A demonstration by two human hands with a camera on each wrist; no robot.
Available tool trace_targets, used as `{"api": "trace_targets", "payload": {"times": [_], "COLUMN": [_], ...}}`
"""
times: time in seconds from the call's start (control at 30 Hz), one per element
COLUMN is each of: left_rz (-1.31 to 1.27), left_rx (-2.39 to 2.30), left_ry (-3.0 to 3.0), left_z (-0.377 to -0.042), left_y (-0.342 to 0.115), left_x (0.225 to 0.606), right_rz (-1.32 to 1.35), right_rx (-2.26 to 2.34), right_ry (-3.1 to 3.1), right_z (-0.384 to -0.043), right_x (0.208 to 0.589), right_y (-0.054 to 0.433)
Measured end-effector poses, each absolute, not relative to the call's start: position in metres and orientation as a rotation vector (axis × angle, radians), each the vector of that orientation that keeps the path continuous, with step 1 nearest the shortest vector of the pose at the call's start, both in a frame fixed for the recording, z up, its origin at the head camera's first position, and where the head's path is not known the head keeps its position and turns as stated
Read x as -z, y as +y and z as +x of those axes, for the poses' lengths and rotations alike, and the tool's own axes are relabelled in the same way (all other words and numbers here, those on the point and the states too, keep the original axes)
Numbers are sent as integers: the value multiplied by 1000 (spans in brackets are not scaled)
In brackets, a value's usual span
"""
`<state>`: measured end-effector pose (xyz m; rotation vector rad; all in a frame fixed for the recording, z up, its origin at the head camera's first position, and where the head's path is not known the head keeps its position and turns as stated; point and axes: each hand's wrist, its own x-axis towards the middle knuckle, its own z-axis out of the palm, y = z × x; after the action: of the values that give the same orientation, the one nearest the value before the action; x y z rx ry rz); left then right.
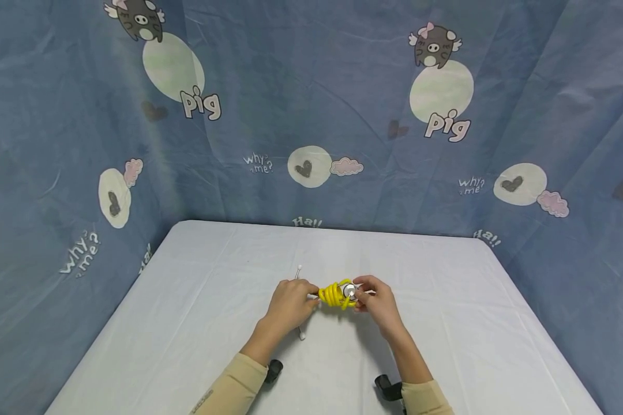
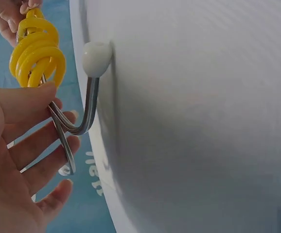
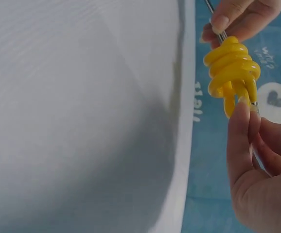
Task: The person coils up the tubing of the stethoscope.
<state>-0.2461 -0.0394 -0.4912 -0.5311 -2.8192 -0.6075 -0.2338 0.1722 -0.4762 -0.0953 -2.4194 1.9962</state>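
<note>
A yellow cord (image 1: pixel 332 295), thick and glossy, is wound in several coils around a metal hook (image 2: pixel 88 107) whose bent arms end in white knobs (image 2: pixel 97 59). My left hand (image 1: pixel 291 304) pinches the hook's metal just below the coils, thumb on top, as the left wrist view shows. At the other end of the coils, my right hand (image 1: pixel 380 304) grips the cord and metal with thumb and fingertips. Beside its fingers a round silver part (image 1: pixel 350 290) shows in the head view. The fingers hide part of the metal. Both hands hold the bundle above the table.
A white cloth covers the table (image 1: pixel 213 346). Behind it hangs a blue printed curtain (image 1: pixel 311 104), which also runs along both sides. Black wrist camera mounts (image 1: pixel 389 388) sit at both sleeves (image 1: pixel 236 385).
</note>
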Motion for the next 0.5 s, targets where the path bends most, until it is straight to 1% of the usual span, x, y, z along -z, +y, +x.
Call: {"api": "trace_targets", "payload": {"times": [0.23,0.5], "left_rz": [-550,-535], "left_rx": [624,632], "left_ry": [-2848,-2879], "left_z": [-246,-248], "left_y": [-42,-46], "left_x": [497,498], "right_rz": [-112,-128], "right_rx": [-2021,-1996], "right_ry": [-2451,-2503], "right_z": [-234,-234], "right_x": [491,493], "right_y": [174,174]}}
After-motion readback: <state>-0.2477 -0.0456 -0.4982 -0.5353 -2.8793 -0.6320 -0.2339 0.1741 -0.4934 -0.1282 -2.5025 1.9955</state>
